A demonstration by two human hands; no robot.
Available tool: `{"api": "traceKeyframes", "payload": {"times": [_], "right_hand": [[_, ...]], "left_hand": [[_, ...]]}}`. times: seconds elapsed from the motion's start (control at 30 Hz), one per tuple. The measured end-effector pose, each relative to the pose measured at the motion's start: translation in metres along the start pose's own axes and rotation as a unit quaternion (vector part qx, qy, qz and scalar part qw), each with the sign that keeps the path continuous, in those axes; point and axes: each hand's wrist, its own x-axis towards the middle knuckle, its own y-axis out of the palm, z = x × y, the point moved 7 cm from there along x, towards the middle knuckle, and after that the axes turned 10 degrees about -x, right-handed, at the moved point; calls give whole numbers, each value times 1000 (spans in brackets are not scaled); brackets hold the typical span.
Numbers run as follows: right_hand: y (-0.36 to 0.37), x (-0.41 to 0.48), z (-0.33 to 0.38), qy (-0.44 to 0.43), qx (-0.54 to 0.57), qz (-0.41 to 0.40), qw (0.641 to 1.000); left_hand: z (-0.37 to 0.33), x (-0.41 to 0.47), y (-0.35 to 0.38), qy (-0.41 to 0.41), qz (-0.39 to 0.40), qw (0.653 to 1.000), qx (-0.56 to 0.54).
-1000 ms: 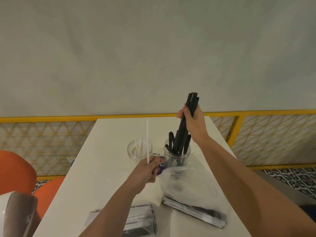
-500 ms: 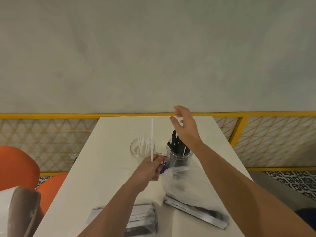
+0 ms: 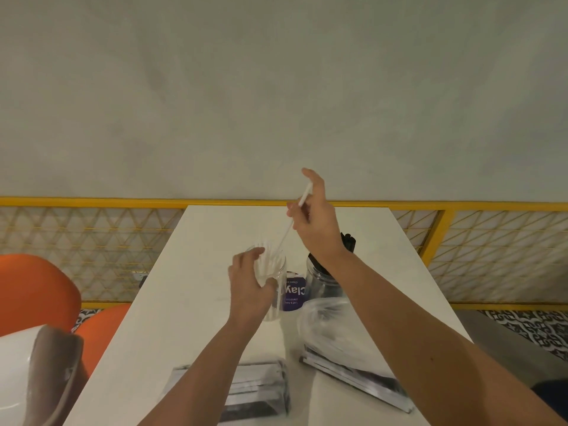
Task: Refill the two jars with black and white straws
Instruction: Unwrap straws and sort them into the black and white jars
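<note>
Two clear glass jars stand mid-table. The left jar (image 3: 274, 273) holds white straws, and my left hand (image 3: 248, 287) grips its side, fingers curled round the glass. My right hand (image 3: 316, 219) is raised above and between the jars, pinching one white straw (image 3: 293, 221) that slants down with its lower tip at the left jar's mouth. The right jar (image 3: 322, 282) holds black straws (image 3: 349, 242) and is partly hidden behind my right forearm.
A purple card (image 3: 293, 295) stands between the jars. Two clear plastic packs of straws (image 3: 255, 390) (image 3: 347, 352) lie near the white table's front edge (image 3: 172, 287). Orange chairs (image 3: 37, 290) sit left; a yellow mesh railing (image 3: 92, 241) runs behind.
My right hand let go of the black straws into the right jar, then took the white straw from my left hand. My left hand moved onto the left jar.
</note>
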Motion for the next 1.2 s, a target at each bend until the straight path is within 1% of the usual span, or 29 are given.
{"api": "traceKeyframes", "payload": {"times": [0.03,0.1,0.2,0.3,0.37,0.43,0.53,0.57,0.63,0.67,0.73,0.8,0.93,0.97,1.03,1.1,1.2], "right_hand": [[1,-1,0,-9,-1,-10,1000],[9,-4,-4,-8,-9,-7,1000],[29,-12,-23,28,-39,41,998],[41,-21,-41,64,-96,102,988],[40,-24,-47,61,-152,116,980],[31,-25,-46,38,-202,97,974],[14,-25,-34,9,-228,82,970],[10,-26,-34,12,-224,95,970],[6,-29,-40,41,-216,154,963],[6,-33,-47,60,-213,189,957],[5,-45,-61,84,-211,253,940],[7,-60,-79,100,-240,318,912],[9,-107,-127,192,-280,458,822],[10,-118,-136,196,-302,482,799],[15,-137,-151,167,-359,513,761],[19,-157,-162,139,-384,513,755],[25,-183,-176,120,-383,497,769]], "left_hand": [[1,0,-3,13,-6,999,29],[6,1,-1,23,16,994,108],[19,1,10,9,69,976,207],[28,-3,16,-4,97,966,238],[26,-3,16,5,90,970,225],[19,-2,14,34,71,973,215],[1,-5,11,90,27,982,162],[-6,-7,10,110,7,985,130],[-21,-13,12,150,-12,985,79],[-26,-16,16,165,-2,984,62],[-27,-23,33,173,52,983,39],[-16,-30,54,148,118,981,47],[17,-48,88,77,206,966,133],[26,-53,93,52,229,958,164],[42,-62,102,-10,276,938,212],[55,-71,106,-72,304,920,238],[72,-79,112,-110,332,892,287]]}}
